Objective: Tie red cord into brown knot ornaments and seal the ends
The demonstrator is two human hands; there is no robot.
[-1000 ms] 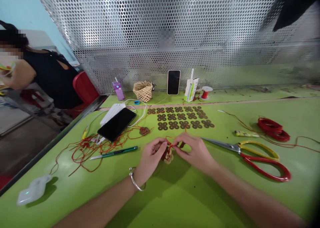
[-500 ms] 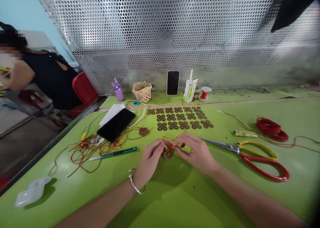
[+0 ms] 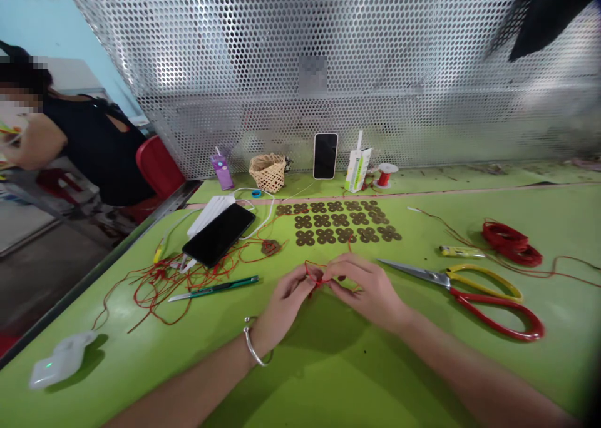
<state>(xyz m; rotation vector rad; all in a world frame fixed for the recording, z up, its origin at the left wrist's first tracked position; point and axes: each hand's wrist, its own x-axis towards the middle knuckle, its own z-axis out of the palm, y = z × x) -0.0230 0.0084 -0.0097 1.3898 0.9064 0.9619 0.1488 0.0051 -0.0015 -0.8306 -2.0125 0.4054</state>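
Over the middle of the green table, my left hand (image 3: pixel 286 303) and my right hand (image 3: pixel 369 287) meet, fingertips almost touching. Both pinch a thin red cord (image 3: pixel 318 280), which forms a small loop above the left fingers. Coins may be behind the fingers, but they are mostly hidden. A silver bangle (image 3: pixel 253 350) circles the left wrist. Just beyond the hands lie rows of brown holed coins (image 3: pixel 325 235), grouped in flower-like clusters. One more coin cluster (image 3: pixel 270 247) with red cord sits left of these rows.
Scissors (image 3: pixel 446 280) lie right of my hands, beside a lighter (image 3: pixel 461 251) and a red cord bundle (image 3: pixel 511 243). To the left are a utility knife (image 3: pixel 213 288), tangled red cords (image 3: pixel 150 290) and a black phone (image 3: pixel 218 234). A basket (image 3: pixel 267 172) stands behind. Another person sits far left.
My fingers have closed in around the cord, and the coins that showed between my hands are now mostly covered. The left hand has turned slightly; the table items stay put.
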